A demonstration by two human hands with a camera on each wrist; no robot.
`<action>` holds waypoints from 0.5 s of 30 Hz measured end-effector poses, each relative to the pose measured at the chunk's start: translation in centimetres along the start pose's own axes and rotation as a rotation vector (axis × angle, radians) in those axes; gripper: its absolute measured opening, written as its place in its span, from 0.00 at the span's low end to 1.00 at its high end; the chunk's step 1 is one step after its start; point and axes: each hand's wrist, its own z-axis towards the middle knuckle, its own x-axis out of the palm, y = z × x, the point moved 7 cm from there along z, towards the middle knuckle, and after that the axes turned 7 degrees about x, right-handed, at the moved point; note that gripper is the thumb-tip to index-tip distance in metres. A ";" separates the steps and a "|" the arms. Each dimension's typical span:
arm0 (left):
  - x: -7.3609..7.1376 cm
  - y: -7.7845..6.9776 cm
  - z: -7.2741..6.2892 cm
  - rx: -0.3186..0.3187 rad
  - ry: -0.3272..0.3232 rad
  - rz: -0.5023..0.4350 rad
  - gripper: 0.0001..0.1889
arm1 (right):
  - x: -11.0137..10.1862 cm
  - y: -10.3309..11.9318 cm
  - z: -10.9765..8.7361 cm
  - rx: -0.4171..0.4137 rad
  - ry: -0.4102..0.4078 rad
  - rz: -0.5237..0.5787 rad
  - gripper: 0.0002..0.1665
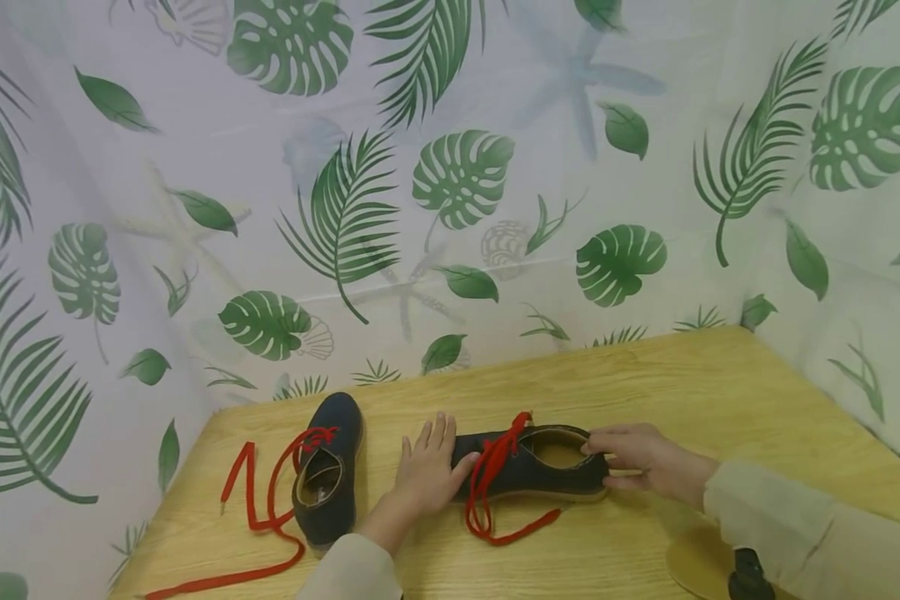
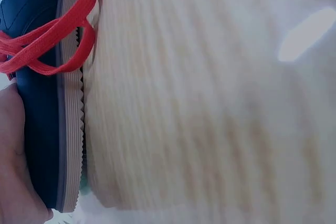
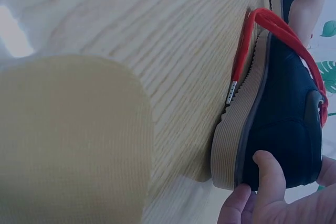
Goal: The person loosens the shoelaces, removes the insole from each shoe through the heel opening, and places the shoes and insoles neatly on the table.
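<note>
A dark navy shoe (image 1: 555, 478) with a ridged beige sole (image 3: 231, 145) lies sideways to me on the wooden table, toe to the left. Across the toe rests my left hand (image 1: 429, 471), fingers straight and spread, thumb along the upper. At the heel, my right hand (image 1: 648, 454) grips the back, fingers at the collar rim and thumb (image 3: 270, 174) on the outer side. A red lace (image 1: 487, 475) is threaded at the throat, its loose lengths hanging over the near side onto the table.
The matching navy shoe (image 1: 336, 475) stands at the left, toe away from me, its long red lace (image 1: 251, 575) trailing over the wooden table (image 1: 682, 400). A flat tan rounded piece (image 3: 73, 135) lies under the right forearm. Leaf-printed cloth (image 1: 457, 275) walls the back and sides.
</note>
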 end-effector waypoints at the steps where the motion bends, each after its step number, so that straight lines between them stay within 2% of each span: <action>1: 0.0 0.0 -0.2 -0.002 -0.002 -0.003 0.40 | 0.1 0.0 0.0 0.001 0.001 -0.002 0.21; 15: -0.2 0.1 -2.4 0.003 -0.020 -0.008 0.41 | 1.5 -0.6 -1.1 0.002 0.034 -0.062 0.32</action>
